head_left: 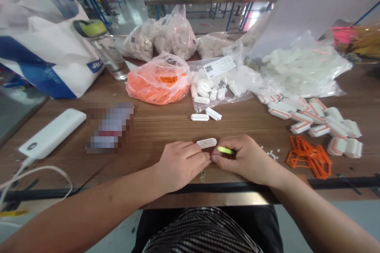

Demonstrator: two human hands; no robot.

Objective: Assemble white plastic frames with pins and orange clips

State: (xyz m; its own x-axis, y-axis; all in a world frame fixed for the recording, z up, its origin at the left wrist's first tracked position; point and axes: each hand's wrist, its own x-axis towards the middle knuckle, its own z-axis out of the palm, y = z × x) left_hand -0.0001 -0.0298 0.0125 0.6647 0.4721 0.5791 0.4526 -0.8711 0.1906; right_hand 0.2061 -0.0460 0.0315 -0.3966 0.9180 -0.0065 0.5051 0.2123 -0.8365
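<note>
From where I stood, the small white plastic piece (206, 143) lay near the middle of the worktable's (154, 122) front edge, its long axis running nearly along that edge, the right end angled slightly away. The person's left hand (183, 163) was nearer, fingers together at the piece's left end and near side, though I couldn't tell whether they pinched it. Just beyond its right end, the right hand (237, 157) was closed around a yellow-green stick (225, 150), whose exposed end pointed left towards the piece.
</note>
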